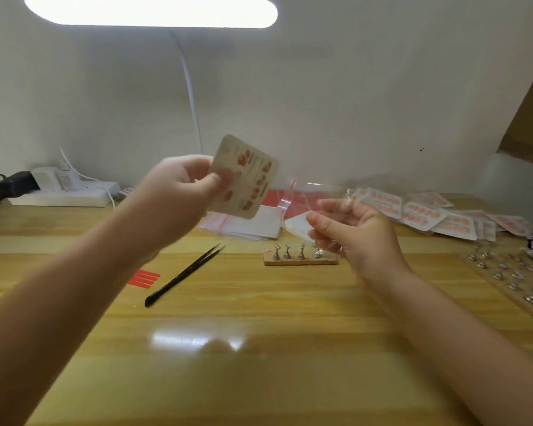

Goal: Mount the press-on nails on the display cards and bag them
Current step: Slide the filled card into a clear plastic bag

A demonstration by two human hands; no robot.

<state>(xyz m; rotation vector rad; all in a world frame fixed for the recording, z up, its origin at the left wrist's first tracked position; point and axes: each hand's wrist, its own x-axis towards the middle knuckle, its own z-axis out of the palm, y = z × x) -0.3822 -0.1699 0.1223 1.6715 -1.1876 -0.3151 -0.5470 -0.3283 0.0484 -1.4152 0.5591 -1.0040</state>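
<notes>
Risk, nearest item first: the tweezers (185, 275) and the red strips (143, 278) lie on the table (259, 379) below the raised hands, and a dropped card would probably land among them. The small stand of metal holders (300, 256) sits just under the right hand (360, 238); a downward slip could knock it.

The main risk is at the bag mouth. The clear bag (317, 207) is thin and limp, so its opening may collapse, and a card corner could catch its edge and dislodge mounted nails.

Grip: the right hand pinches the bag between thumb and curled fingers; whether the mouth is open cannot be told. The left hand (179, 189) pinches the filled card (243, 176) at its left edge, thumb on the face, tilted, above the table and apart from the bag.

Farther back, empty bags (243, 226) and finished cards (437, 216) lie stacked.
</notes>
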